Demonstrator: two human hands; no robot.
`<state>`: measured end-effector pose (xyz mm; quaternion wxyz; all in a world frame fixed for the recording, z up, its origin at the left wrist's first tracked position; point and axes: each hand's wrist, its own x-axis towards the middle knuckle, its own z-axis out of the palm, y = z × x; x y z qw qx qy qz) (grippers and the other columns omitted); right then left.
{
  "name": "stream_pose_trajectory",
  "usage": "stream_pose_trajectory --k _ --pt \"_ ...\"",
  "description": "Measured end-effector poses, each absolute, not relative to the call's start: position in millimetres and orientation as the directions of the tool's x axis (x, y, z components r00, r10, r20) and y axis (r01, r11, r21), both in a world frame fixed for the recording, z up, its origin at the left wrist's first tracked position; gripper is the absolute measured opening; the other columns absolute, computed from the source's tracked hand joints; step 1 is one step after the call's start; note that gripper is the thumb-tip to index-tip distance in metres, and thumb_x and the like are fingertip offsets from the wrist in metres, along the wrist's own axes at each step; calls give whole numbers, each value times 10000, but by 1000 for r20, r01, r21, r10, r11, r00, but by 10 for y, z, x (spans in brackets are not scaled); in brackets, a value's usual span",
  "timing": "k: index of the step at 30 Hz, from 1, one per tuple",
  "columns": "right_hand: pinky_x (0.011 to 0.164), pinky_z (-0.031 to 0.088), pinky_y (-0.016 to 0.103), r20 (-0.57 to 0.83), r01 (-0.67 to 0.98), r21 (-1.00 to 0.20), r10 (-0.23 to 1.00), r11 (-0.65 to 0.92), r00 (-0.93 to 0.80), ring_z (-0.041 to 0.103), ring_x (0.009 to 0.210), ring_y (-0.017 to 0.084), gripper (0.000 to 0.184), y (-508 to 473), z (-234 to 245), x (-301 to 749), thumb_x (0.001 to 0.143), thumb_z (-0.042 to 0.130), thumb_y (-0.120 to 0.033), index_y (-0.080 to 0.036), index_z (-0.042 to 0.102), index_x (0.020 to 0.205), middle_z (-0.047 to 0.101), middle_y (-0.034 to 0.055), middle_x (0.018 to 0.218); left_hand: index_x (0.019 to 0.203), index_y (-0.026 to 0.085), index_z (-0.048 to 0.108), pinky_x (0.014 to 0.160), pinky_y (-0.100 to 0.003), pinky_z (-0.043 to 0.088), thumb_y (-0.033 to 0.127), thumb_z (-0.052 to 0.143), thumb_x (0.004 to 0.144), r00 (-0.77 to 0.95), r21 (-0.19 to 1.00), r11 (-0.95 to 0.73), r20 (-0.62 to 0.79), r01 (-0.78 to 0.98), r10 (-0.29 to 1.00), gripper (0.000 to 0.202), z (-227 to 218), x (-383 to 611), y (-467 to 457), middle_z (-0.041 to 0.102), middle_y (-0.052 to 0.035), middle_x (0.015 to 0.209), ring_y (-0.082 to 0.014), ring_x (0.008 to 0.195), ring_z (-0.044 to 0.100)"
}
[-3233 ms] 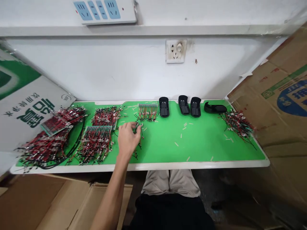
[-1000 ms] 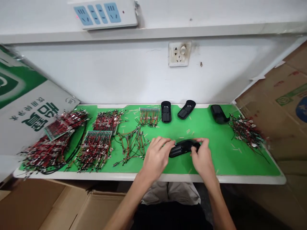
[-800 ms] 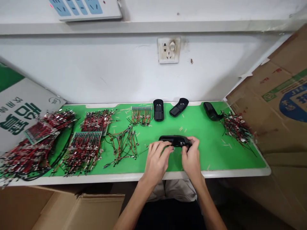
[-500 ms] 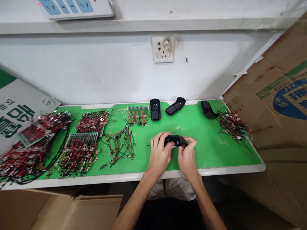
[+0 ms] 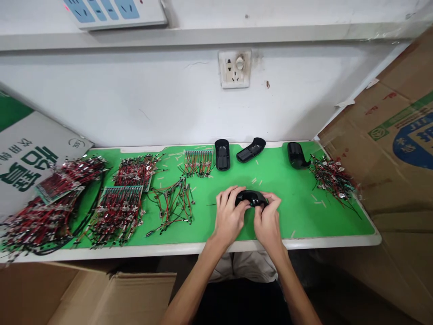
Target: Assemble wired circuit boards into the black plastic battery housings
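Between my two hands is a curved black plastic shell [image 5: 251,197], held just above the green mat [image 5: 291,207]. My left hand [image 5: 230,210] grips its left end, fingers over the far side and thumb at the near edge. My right hand [image 5: 268,212] holds the right end, its thumb pressed against the inside. A thin dark wire sticks out to the left of my left hand. What lies under my thumbs is too small to make out. Beyond my hands lie similar black shells, one upright [image 5: 222,155] and one slanted [image 5: 251,150].
Circuit boards with red wires [image 5: 118,212] are heaped at the left. Loose wired parts [image 5: 172,205] lie nearer the middle. At the right, another black shell [image 5: 296,155] touches a wire bundle [image 5: 333,178]. Cardboard boxes [image 5: 382,180] flank the table; a wall socket [image 5: 234,69] is behind.
The whole view has shifted slightly, so everything appears a little further right. Both hands keep hold of the black shell, with the right thumb slightly shifted along its inner edge.
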<state>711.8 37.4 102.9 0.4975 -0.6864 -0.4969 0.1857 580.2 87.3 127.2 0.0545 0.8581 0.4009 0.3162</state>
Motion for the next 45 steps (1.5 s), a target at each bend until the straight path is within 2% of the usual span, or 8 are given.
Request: stream_pose_trajectory --k 12,17,26,33,37,40,43,45 --pt "848 532 443 270 529 -848 878 22 396 657 1074 310 333 369 1031 7114 926 395 -144 -180 339 1252 603 209 1221 1001 258 740 1046 -501 372 172 615 949 572 326 -704 417 631 706 160 1366 5758 986 622 -65 1405 -286 1331 506" --pt "871 524 437 304 552 -832 876 52 376 652 1085 306 363 358 1021 7125 918 399 -125 -171 351 1275 597 202 1215 1270 189 570 1062 -495 391 254 593 975 633 365 -726 357 583 687 303 1425 5690 1123 670 -121 1317 -254 1161 633" --pt "878 511 430 277 556 -830 895 40 349 639 1087 304 388 364 1044 7159 922 395 -137 -179 372 1307 597 179 1228 1332 170 585 900 -362 529 287 589 957 804 315 -803 162 506 571 393 1601 5647 1415 716 -117 1198 -262 1053 698" --pt "897 508 437 275 562 -826 903 45 331 637 1095 306 416 392 1038 7188 913 406 -136 -176 387 1327 600 171 1231 1235 191 640 749 -288 503 241 579 931 820 406 -783 125 471 559 314 1625 5663 1469 733 -69 1002 -211 856 701" --pt "947 500 457 283 562 -826 901 55 329 622 1141 309 459 398 1038 7196 908 411 -135 -173 394 1365 595 175 1270 1307 184 604 822 -329 520 260 565 953 808 387 -782 138 489 573 363 1615 5682 1431 730 -92 1084 -237 953 695" --pt "945 502 451 283 547 -835 896 55 343 625 1135 299 512 382 1038 7191 924 403 -136 -174 372 1434 587 173 1307 1488 192 455 1028 -438 485 383 615 954 762 345 -778 219 524 610 589 1660 5555 1307 646 -149 1330 -295 1221 604" --pt "945 498 448 261 508 -861 886 34 384 626 1135 293 529 370 1037 7192 946 397 -144 -169 350 1472 580 179 1328 1559 206 339 1139 -530 389 504 686 902 555 322 -642 326 696 765 800 1684 5261 1109 526 -173 1487 -345 1368 474" --pt "940 495 455 232 477 -879 878 5 419 633 1107 290 522 370 1037 7199 953 393 -149 -165 348 1473 586 181 1315 1504 202 410 1112 -541 400 508 681 905 394 329 -508 355 796 848 725 1649 5051 977 563 -167 1431 -349 1319 501"
